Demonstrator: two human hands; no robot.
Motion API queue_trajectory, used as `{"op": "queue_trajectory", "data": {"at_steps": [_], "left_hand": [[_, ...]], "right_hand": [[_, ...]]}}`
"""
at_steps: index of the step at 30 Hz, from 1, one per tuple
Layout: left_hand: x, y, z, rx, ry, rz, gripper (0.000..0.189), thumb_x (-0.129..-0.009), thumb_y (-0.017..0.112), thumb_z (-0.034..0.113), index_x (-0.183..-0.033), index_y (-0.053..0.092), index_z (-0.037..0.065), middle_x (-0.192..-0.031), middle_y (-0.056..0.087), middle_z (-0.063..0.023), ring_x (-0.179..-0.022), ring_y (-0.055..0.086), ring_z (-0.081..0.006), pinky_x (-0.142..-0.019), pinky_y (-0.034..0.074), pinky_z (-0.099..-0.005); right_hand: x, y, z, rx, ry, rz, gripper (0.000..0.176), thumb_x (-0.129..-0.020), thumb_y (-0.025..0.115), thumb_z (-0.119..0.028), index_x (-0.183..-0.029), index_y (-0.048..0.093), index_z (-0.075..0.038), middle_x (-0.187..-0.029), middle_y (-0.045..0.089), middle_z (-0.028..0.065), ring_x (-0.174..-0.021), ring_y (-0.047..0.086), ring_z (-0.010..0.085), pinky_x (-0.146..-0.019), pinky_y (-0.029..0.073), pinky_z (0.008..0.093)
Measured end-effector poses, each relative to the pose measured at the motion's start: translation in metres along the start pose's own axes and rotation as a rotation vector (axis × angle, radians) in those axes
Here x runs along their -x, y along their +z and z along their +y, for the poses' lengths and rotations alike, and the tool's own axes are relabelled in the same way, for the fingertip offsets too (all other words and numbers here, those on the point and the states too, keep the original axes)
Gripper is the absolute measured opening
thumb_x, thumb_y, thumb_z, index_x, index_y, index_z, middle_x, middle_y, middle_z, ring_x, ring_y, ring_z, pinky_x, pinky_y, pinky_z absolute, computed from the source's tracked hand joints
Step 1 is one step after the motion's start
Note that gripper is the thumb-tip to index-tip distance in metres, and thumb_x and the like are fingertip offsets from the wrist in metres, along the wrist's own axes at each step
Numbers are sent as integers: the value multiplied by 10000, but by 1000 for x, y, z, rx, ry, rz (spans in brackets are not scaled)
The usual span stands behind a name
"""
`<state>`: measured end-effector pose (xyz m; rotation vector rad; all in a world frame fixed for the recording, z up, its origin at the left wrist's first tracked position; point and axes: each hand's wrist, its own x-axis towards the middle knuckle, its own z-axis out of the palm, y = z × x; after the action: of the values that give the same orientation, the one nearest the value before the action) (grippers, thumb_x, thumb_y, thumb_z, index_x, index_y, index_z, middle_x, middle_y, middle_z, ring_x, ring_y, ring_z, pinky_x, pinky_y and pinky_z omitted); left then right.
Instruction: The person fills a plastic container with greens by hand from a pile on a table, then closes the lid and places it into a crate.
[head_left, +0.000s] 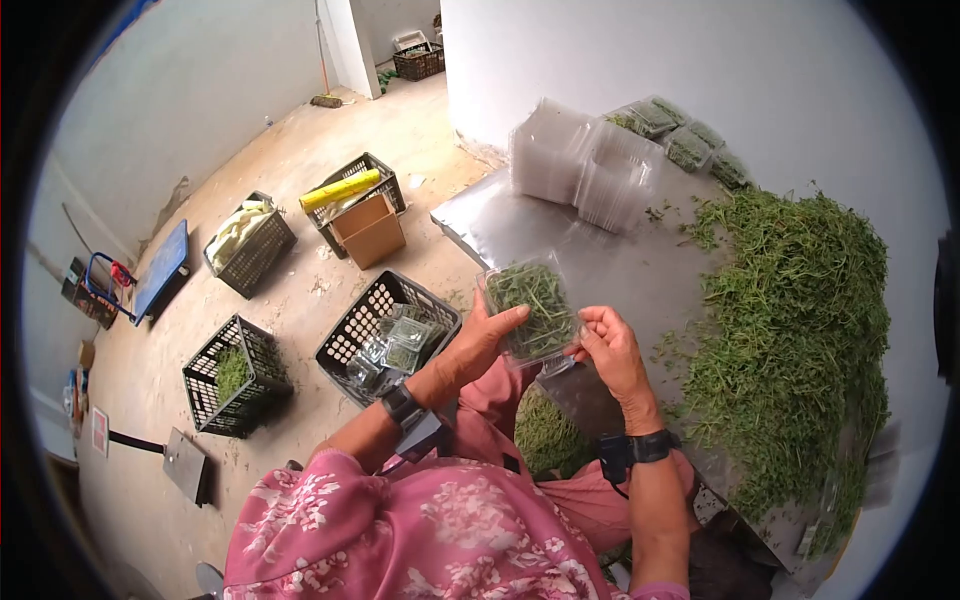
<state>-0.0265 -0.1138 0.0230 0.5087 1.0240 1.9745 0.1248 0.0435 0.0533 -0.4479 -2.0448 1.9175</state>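
Observation:
A clear plastic clamshell box (530, 308) filled with green herb sprigs is held over the near edge of the metal table. My left hand (487, 335) grips its left side, with the thumb lying over the front edge. At the lower right corner, my right hand (608, 345) pinches the rim between thumb and fingers. A large heap of loose green sprigs (795, 350) covers the right side of the table. Behind the box stand stacks of clear plastic containers (585, 165). Several filled boxes (690, 145) lie at the back by the wall.
A black crate (345, 335) with several packed boxes stands left of the table (640, 275). Around it on the floor are a crate with greens (205, 385), a crate with a cardboard box (370, 232), a scale (180, 465) and a blue trolley (165, 265).

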Motion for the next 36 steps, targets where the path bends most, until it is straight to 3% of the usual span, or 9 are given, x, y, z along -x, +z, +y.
{"op": "queue_trajectory", "data": {"at_steps": [10,14,18,19,20,22,24,27,36], "left_hand": [[18,-39,34,-61,36,99,674,-824,722,100,-1370,330,48,-1258,533,-105,-1147,540,-200,-994,453,-353],[25,-74,40,-217,103,219,655,-834,711,85,-1365,330,36,-1272,524,-117,-1165,533,-206,-998,457,-354],[38,-126,40,45,-5,431,547,-882,692,212,-1321,411,49,-1205,578,-71,-1077,592,-212,-928,524,-365],[38,-150,37,105,40,450,486,-896,664,155,-1295,405,52,-1165,584,-74,-1033,606,-202,-905,541,-449],[46,-171,28,80,78,543,421,-893,680,201,-1231,478,51,-1093,613,-64,-1001,618,-200,-878,545,-429],[64,-235,12,2,-50,702,377,-888,689,275,-1164,555,57,-1064,640,-63,-983,626,-218,-866,532,-438],[86,-286,-9,96,-160,822,357,-882,689,327,-1110,608,64,-1069,659,-69,-982,631,-237,-865,516,-450],[133,-343,-43,122,-365,917,350,-929,616,333,-1145,596,57,-1137,655,-112,-1012,640,-273,-904,512,-478],[254,-414,-149,281,-559,1078,265,-919,618,233,-1068,626,14,-988,685,-122,-865,669,-278,-794,551,-434]], "right_hand": [[1,22,8,270,18,-162,238,-921,602,-83,-1121,548,35,-797,660,75,-720,665,115,-638,511,251],[6,22,1,332,-87,11,150,-907,615,-81,-1022,606,15,-789,666,88,-692,670,138,-646,520,274],[-1,7,4,590,-335,315,93,-881,603,-37,-963,625,2,-824,656,117,-700,655,222,-647,511,322],[-3,4,10,678,-391,372,87,-874,598,-23,-953,626,2,-832,650,124,-705,648,245,-647,507,335],[-4,3,16,665,-355,358,85,-867,595,-12,-946,624,2,-836,644,128,-713,639,259,-648,502,344],[-7,5,25,644,-288,336,84,-854,589,9,-932,619,2,-846,632,135,-729,622,287,-651,494,362],[-11,9,27,740,-382,348,65,-862,591,-1,-923,615,2,-839,628,131,-731,619,281,-647,490,363],[-12,13,28,776,-391,346,63,-868,595,-13,-926,615,-2,-833,618,127,-725,614,279,-643,488,365],[-11,20,31,930,-370,400,77,-878,588,-13,-949,618,-18,-850,611,108,-720,604,272,-636,483,363]]}}
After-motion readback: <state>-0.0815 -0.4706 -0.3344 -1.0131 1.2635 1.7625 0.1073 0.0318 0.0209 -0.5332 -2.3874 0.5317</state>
